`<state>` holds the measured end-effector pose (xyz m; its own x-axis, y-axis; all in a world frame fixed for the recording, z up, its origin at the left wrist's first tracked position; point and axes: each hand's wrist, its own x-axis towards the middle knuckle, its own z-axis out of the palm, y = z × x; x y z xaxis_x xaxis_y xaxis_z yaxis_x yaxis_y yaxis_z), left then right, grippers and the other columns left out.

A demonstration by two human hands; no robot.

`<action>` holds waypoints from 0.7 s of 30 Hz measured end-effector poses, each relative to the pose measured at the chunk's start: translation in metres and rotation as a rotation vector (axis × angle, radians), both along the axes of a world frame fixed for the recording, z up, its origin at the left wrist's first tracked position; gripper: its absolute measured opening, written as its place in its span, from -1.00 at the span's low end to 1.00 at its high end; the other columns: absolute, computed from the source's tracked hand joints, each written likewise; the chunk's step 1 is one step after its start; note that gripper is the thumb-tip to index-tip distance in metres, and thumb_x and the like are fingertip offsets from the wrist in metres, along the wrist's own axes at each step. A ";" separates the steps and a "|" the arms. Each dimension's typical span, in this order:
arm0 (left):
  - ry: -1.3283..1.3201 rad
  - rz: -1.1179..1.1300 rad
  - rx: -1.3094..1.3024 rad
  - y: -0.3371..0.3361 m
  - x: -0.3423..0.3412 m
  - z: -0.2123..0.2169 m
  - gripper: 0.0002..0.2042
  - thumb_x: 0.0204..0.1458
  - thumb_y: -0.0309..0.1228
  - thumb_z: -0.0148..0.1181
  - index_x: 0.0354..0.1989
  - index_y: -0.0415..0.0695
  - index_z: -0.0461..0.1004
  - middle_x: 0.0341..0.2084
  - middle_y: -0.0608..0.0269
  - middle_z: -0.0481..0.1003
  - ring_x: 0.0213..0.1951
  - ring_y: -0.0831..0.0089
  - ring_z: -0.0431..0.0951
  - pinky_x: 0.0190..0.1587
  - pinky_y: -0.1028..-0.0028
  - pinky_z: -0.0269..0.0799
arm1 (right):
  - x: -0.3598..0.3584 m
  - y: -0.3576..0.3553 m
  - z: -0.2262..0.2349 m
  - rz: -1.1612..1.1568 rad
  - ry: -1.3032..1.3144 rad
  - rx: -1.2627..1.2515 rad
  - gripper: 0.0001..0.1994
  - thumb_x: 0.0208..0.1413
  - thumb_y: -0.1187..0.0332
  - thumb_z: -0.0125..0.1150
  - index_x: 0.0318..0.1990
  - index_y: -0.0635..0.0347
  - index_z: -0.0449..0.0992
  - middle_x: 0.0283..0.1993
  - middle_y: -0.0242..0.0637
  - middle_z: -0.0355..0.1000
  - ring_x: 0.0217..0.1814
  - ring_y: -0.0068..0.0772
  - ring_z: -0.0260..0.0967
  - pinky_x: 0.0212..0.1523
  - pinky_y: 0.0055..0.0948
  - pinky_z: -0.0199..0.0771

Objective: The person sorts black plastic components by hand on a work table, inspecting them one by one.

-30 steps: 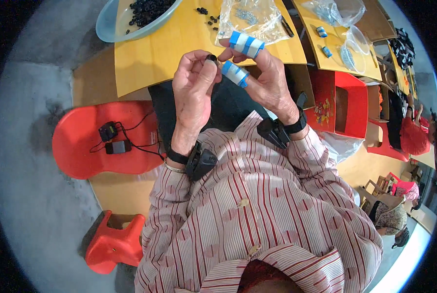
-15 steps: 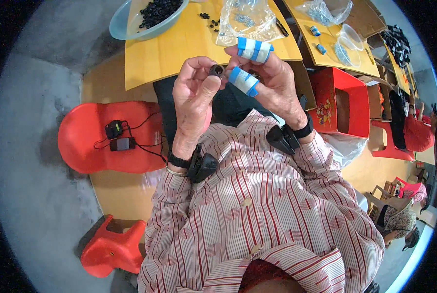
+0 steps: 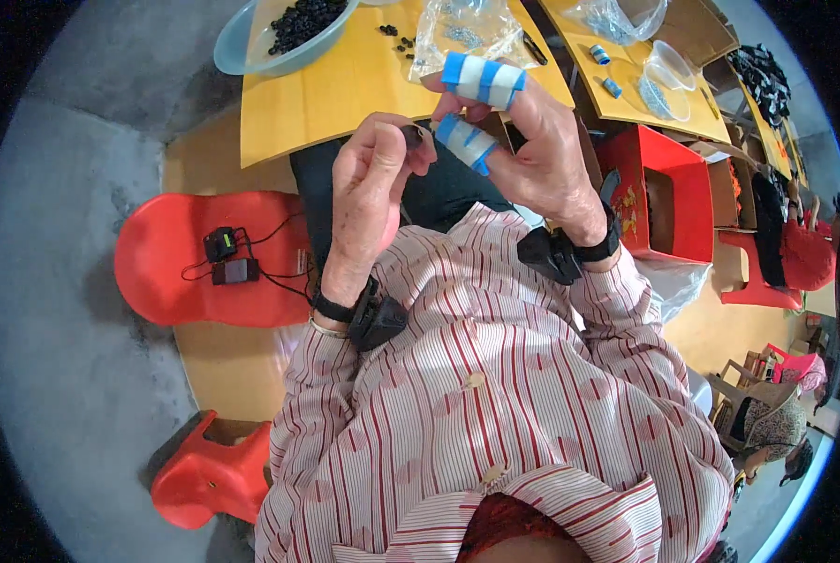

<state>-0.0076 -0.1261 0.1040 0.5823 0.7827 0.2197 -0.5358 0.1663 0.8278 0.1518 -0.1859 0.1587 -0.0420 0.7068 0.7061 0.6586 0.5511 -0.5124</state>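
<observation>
My left hand (image 3: pixel 370 183) pinches a small, dark, round plastic piece (image 3: pixel 412 137) between thumb and fingers, just off the near table edge. Blue and white tape wraps the thumb and forefinger of my right hand (image 3: pixel 542 155). Its thumb is bent in toward the fingers beside the left hand's fingertips, with a narrow gap between the hands. Whatever the right fingers pinch is hidden or too small to name. On the yellow table (image 3: pixel 345 94) ahead lie several loose black pieces (image 3: pixel 403 42) and a clear plastic bag (image 3: pixel 467 33) of small silvery parts.
A pale blue basin (image 3: pixel 293 61) of black pieces stands at the far left. On the right are a red box (image 3: pixel 668 192), clear tubs (image 3: pixel 665 89) and tape rolls (image 3: pixel 611 87). A red stool (image 3: pixel 204 220) at left bears black devices with cables. Other people sit far right.
My right hand has drawn slightly right, away from the left. My left hand has tilted the dark piece, so its open end no longer faces up.
</observation>
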 end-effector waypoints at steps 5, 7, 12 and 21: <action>0.032 -0.013 0.003 0.000 0.001 -0.001 -0.71 0.23 -0.20 -0.04 -0.27 -0.22 0.38 -0.41 0.27 0.43 -0.37 0.59 0.38 -0.26 0.60 0.29 | 0.005 0.004 -0.001 0.022 -0.134 0.048 -0.59 -0.07 0.61 0.27 0.00 0.18 0.45 -0.27 -0.34 0.48 -0.23 -0.43 0.46 -0.28 -0.51 0.49; 0.050 -0.012 0.006 0.000 0.002 0.000 -0.71 0.24 -0.20 -0.05 -0.29 -0.21 0.38 -0.43 0.29 0.42 -0.38 0.59 0.38 -0.26 0.60 0.29 | 0.005 0.005 -0.004 0.020 -0.139 0.055 -0.57 -0.12 0.59 0.26 -0.01 0.17 0.42 -0.31 -0.33 0.46 -0.27 -0.31 0.39 -0.28 -0.40 0.43; 0.081 0.014 -0.069 -0.004 0.005 0.000 -0.72 0.24 -0.20 -0.06 -0.35 -0.18 0.36 -0.49 0.38 0.35 -0.40 0.61 0.39 -0.28 0.60 0.30 | 0.001 0.006 -0.007 0.032 -0.187 0.090 -0.55 -0.17 0.54 0.28 -0.02 0.18 0.39 -0.36 -0.32 0.44 -0.31 -0.17 0.33 -0.29 -0.28 0.38; -0.055 -0.141 -0.437 0.006 0.004 -0.014 -0.68 0.19 -0.10 0.02 -0.26 -0.16 0.41 -0.40 0.34 0.45 -0.39 0.61 0.42 -0.30 0.57 0.40 | 0.000 0.000 -0.012 -0.069 -0.113 0.007 -0.54 -0.16 0.57 0.33 0.00 0.18 0.47 -0.23 -0.31 0.48 -0.23 -0.30 0.42 -0.24 -0.43 0.47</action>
